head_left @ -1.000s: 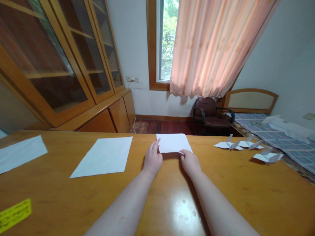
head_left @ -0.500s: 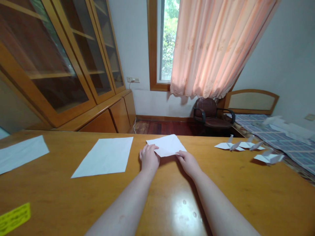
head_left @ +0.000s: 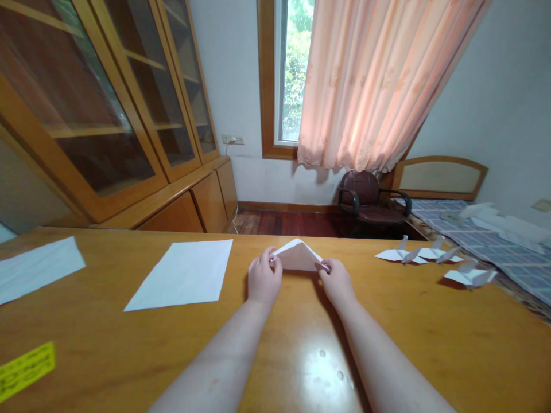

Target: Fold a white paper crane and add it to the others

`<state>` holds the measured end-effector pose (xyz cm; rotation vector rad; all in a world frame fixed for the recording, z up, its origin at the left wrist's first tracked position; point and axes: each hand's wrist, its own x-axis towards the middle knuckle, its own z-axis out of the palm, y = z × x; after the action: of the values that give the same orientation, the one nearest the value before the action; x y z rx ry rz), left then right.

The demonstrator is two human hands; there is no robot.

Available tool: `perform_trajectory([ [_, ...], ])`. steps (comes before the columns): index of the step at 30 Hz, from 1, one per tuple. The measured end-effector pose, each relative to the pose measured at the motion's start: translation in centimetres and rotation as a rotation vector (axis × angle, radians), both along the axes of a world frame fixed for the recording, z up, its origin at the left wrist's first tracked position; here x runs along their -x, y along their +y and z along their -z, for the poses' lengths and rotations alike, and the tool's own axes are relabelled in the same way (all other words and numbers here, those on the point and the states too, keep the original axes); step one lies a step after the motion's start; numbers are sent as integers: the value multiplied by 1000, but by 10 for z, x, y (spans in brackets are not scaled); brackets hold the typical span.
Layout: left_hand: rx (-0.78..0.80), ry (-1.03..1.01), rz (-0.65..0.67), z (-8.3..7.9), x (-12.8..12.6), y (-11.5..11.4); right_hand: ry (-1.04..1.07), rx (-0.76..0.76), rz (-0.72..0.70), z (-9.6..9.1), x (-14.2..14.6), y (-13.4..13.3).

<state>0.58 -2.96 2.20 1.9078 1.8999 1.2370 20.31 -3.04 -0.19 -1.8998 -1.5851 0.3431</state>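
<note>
Between my hands, near the far edge of the table, a white sheet of paper point(head_left: 297, 257) is bent into a triangle shape with its peak pointing away from me. My left hand point(head_left: 263, 276) pinches its left corner between thumb and fingers. At the right corner, my right hand point(head_left: 336, 281) grips the paper the same way. The near face of the paper is in shadow. Folded white paper cranes point(head_left: 470, 276) stand in a small group on the right side of the table.
A flat square of white paper point(head_left: 183, 272) lies left of my hands, with another white sheet point(head_left: 41, 267) farther left. A yellow label point(head_left: 26, 370) is on the wooden table point(head_left: 172, 355) at lower left. Beyond are an office chair point(head_left: 372, 198) and a bed point(head_left: 512, 241).
The paper in my hands went from a flatter, four-sided shape to a raised triangle. Both hands shifted slightly, and now hold its two side corners.
</note>
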Motion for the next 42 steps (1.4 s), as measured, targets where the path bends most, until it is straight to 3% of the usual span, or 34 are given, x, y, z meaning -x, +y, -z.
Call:
perform_trajectory([
  [9, -107, -5, -5, 4, 2, 1, -5, 1, 35, -3, 0, -1],
  [14, -146, 11, -30, 5, 4, 1, 46, 6, -15, -3, -1, -2],
  [17, -85, 54, -50, 6, 3, 3, 122, 4, -27, -2, -2, -2],
  [22, 163, 202, -131, 10, -1, 5, 178, 8, 11, -1, -5, 0],
  [25, 199, 232, -170, 11, -1, 5, 171, 3, 25, 0, -7, 1],
  [33, 140, 80, -216, 8, 4, 9, 156, 23, 72, -1, -11, 2],
  [36, 14, 89, -233, 7, 3, 7, 175, 20, 81, -1, -12, 2],
  [39, -149, 127, -89, 5, 1, 3, 175, 20, 86, 1, -12, 2],
  [42, -168, 163, 306, 5, -3, -2, 169, 25, 86, 2, -12, 3],
])
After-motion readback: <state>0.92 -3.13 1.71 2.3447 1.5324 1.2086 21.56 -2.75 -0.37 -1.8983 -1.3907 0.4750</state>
